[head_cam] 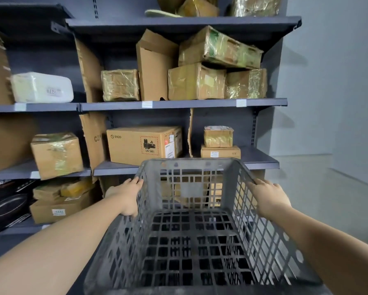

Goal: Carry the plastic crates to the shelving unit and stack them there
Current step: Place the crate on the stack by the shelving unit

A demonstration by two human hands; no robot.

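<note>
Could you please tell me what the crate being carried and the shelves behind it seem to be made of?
The crate looks like moulded grey plastic with a matte, dusty finish: thin lattice walls and a gridded floor in one piece. The shelves appear to be painted dark grey sheet metal, judging by thin folded edges and slotted uprights, though that is only by look.

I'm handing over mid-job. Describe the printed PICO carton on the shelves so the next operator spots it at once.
Start at the dark grey shelving unit ahead and find the shelf just above the far rim of the held grey crate. The PICO box sits there left of centre. Unlike its tape-wrapped neighbours, it is clean cardboard with a red-bordered battery warning label.
</note>
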